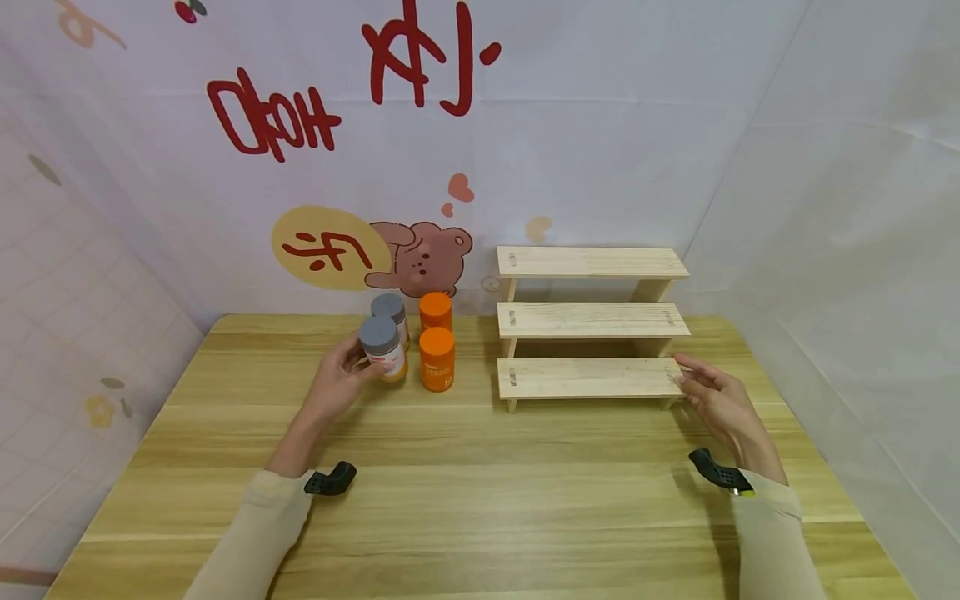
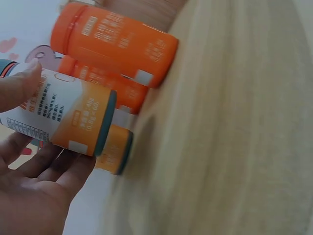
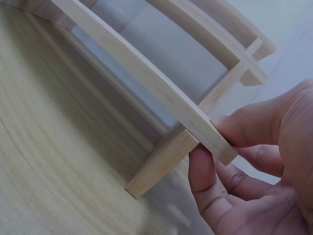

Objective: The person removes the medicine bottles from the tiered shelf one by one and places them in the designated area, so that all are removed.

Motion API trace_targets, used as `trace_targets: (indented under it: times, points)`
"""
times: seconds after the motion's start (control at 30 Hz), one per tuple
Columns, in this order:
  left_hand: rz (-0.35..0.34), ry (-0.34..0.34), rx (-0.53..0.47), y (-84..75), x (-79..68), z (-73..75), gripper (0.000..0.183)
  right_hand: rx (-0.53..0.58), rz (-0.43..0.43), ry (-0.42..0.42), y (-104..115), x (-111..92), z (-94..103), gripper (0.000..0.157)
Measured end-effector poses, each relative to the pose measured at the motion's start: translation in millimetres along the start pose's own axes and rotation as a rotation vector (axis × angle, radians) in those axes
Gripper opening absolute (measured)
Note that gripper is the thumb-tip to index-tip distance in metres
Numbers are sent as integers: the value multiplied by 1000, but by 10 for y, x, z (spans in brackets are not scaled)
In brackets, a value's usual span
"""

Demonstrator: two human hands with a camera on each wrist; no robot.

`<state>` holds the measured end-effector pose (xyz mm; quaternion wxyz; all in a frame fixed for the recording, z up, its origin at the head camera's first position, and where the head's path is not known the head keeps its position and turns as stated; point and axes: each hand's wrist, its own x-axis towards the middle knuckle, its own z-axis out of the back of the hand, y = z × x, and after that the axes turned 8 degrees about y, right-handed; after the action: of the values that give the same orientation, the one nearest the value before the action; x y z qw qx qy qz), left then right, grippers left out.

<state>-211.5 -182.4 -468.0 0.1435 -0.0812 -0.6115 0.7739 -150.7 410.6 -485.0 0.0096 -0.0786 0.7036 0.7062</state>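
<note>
My left hand (image 1: 343, 379) grips a grey-lidded pill bottle (image 2: 73, 110) with a white and orange label, thumb on one side and fingers on the other. In the left wrist view its base is tilted up off the wooden table. Another grey-lidded bottle (image 1: 390, 308) stands just behind it. Two orange bottles (image 1: 437, 367) are to its right, one behind the other. My right hand (image 1: 720, 400) pinches the right end of the lowest board of a three-tier wooden shelf (image 1: 585, 379), thumb on top and fingers beneath, as the right wrist view shows.
The wooden table (image 1: 480, 492) runs up to a white printed backdrop (image 1: 600, 125) behind the shelf and bottles. White cloth sides (image 1: 862, 275) close in the table on the left and right. The shelf's tiers carry nothing.
</note>
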Motion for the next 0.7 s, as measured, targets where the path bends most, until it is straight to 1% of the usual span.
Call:
trace_targets:
  times: [0.1, 0.23, 0.3, 0.47, 0.57, 0.63, 0.7]
  points:
    - [5, 12, 12, 71, 2, -11, 60, 7, -3, 7, 4, 12, 3, 67]
    - [39, 19, 18, 139, 3, -42, 62, 14, -7, 10, 26, 11, 20, 66]
    - [54, 20, 7, 162, 6, -60, 63, 16, -5, 10, 32, 6, 29, 64]
    - [57, 29, 4, 205, 36, -94, 64, 23, 2, 5, 29, -13, 50, 53]
    - [65, 30, -9, 220, 42, -120, 64, 15, 2, 2, 31, -22, 60, 52]
    - [69, 36, -7, 236, 36, -127, 66, -17, -8, -1, 41, -26, 62, 56]
    - [75, 55, -9, 242, 16, -122, 68, -121, -25, -11, 58, -42, 60, 59]
